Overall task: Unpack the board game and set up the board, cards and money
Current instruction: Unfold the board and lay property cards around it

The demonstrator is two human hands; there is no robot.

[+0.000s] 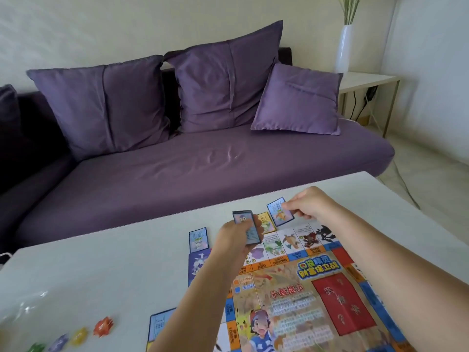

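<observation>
**Deck in one hand, single card pinched in the other**

Nearest us, well to the left of both grips, four small plastic tokens lie in a row on the white table (101, 262): green token (36, 348), purple token (59, 342), yellow token (80, 336) and red token (102, 326). A blue-bordered near card (158, 323) lies flat beside the board's left edge, partly under the left forearm.

The board (304, 288) lies open under both arms. We read the red heading 小智提示 at its middle and 天空队 beside a blue square. A red panel shows question marks, and the blue and yellow title above it faces away from us, so we cannot read it.

Further out, the left hand (234, 237) is curled round a deck of cards (247, 227), held face up above the board's far row of creature squares. To its right and a little beyond, the right hand (311, 204) pinches a single blue card (279, 214) between thumb and fingertips, tilted over the table just past the board's far edge. Between the two grips a yellow card (266, 222) lies flat. Left of the deck, a blue card on the table (198, 240) sits at the board's far left corner.

Beyond the table stands a purple sofa (177, 168) with three purple cushions (106, 102). At far right a white vase (344, 47) stands on a side table (368, 80).
</observation>
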